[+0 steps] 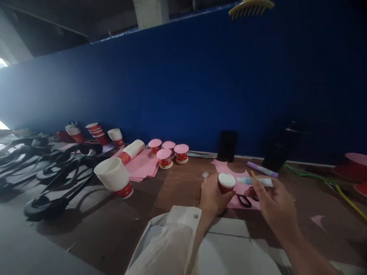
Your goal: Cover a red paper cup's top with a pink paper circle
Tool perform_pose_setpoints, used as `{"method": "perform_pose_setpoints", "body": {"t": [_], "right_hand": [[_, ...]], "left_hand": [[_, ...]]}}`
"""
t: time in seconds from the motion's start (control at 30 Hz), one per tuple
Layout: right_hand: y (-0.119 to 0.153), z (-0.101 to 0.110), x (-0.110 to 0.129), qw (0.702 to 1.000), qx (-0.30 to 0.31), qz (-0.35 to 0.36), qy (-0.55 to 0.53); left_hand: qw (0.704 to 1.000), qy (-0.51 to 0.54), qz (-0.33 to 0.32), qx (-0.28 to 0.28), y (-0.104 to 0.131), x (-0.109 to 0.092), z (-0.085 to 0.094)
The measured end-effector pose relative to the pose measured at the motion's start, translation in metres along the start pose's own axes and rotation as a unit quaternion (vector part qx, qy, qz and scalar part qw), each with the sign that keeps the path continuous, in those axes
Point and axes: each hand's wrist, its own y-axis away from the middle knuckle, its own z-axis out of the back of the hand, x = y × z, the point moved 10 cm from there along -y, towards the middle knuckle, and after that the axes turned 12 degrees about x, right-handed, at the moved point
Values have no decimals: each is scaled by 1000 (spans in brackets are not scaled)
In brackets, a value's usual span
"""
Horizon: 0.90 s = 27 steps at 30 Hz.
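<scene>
My left hand (pixel 211 196) is wrapped round a small red paper cup (pixel 226 182) with its white round end facing up. In my right hand (pixel 273 198) is a white and blue glue stick (pixel 254 181), held sideways just right of the cup. Cut pink paper (pixel 243 203) lies beneath and behind both hands, with black-handled scissors (pixel 244 200) on it, partly hidden by my right hand. A purple glue stick (pixel 262 169) rests behind. Several red cups topped with pink discs (pixel 164 154) stand to the left, beside stacked pink sheets (pixel 140 165).
White and red cups (pixel 113 176) stand at the left, near black headsets (pixel 57 183). A dark phone-like object (pixel 227 146) and a black bottle (pixel 282 145) stand by the blue partition (pixel 183 88). Green and yellow cables (pixel 344 196) run at the right.
</scene>
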Motion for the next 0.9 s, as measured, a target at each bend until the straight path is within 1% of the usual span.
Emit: {"method": "perform_pose_setpoints", "body": {"t": [0.1, 0.27, 0.4, 0.5, 0.6, 0.8, 0.9], "right_hand": [[-1, -1, -1, 1000, 6, 12, 25], [-1, -6, -7, 996, 21, 43, 75], [-1, -9, -16, 992, 33, 26, 119], [-1, -9, -15, 989, 34, 27, 138], [-1, -9, -12, 989, 36, 36, 140], [-3, -10, -14, 989, 44, 27, 142], [-1, -9, -9, 989, 38, 38, 139]], "left_hand": [[1000, -8, -20, -4, 2, -1, -1], [999, -13, -34, -4, 3, -1, -2], [1000, -11, -27, 7, 2, -1, -2], [1000, -8, -13, 15, 2, 0, -2], [1000, -4, -3, 17, 1, 3, -2], [1000, -3, -6, 10, 2, 5, 0], [1000, -4, -4, 8, 3, 5, 0]]}}
